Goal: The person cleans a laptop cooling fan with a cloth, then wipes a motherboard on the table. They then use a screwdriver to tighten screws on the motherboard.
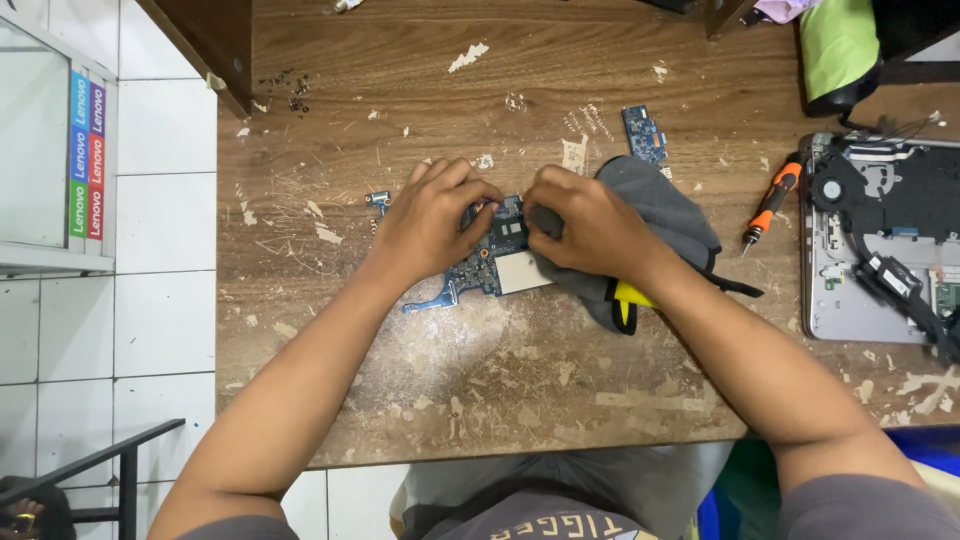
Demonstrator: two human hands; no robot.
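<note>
Worn brown wooden tabletop [480, 370], scratched and flecked with pale patches of stripped finish, stands against a white tiled floor [160, 320] seen at the left edge.

Left hand [432, 222]: fingers curled and pressed down on the upper left part of a blue printed circuit board [492, 258], which lies flat near the middle of the table. Whether the fingers grip the edge of the board or only press on it cannot be told.

Right hand [592, 224]: closed around a wad of grey cloth [660, 215], knuckles up, with the bunched cloth touching the right side of the board beside its dark chips and a pale square patch. The rest of the cloth trails away to the right beneath the wrist; a yellow trim piece [630, 297] shows at its lower edge.

Surroundings: a smaller blue circuit board [645, 134] lies apart, above the cloth. A tiny blue component [378, 199] sits just left of the left hand. A screwdriver with orange and black handle [770, 206] lies to the right, tip pointing down. Beside it, at the right edge, rests an opened silver laptop base [850, 300], its fan and black cabling exposed. A cluster of small dark screws [292, 92] lies near the upper left corner. A green fabric item [838, 45] sits at the top right.
</note>
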